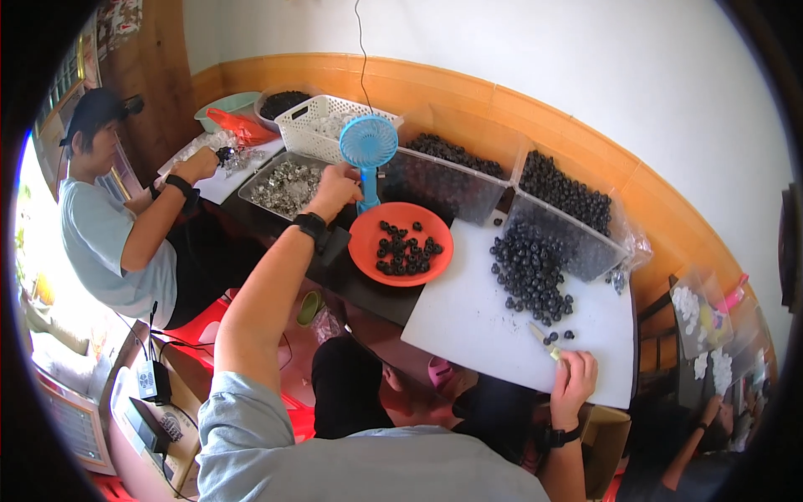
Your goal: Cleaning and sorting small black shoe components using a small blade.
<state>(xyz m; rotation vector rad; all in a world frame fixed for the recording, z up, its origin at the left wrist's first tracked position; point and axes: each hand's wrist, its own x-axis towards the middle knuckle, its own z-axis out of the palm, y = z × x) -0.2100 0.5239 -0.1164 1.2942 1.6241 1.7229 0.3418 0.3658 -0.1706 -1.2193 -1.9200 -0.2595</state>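
A light blue handheld fan (369, 144) stands upright behind the orange-red plate (360, 258). My left hand (337, 191) has its bent fingers closed at the fan's handle; the fingertips are partly hidden. Small black round parts (405, 251) with holes lie on that plate. Low on the white board (468, 335), my right hand (575, 376) grips a small knife-like tool (539, 336) with a pale yellowish handle. Its narrow tip points toward a few loose black parts beside a large heap of them (531, 268).
Clear bins (577, 238) of black parts line the wall, beside a white basket (305, 134). A metal tray (259, 205) of small shiny pieces sits left of the fan. A co-worker (117, 217) works at the left; another person's arm (690, 448) shows at lower right.
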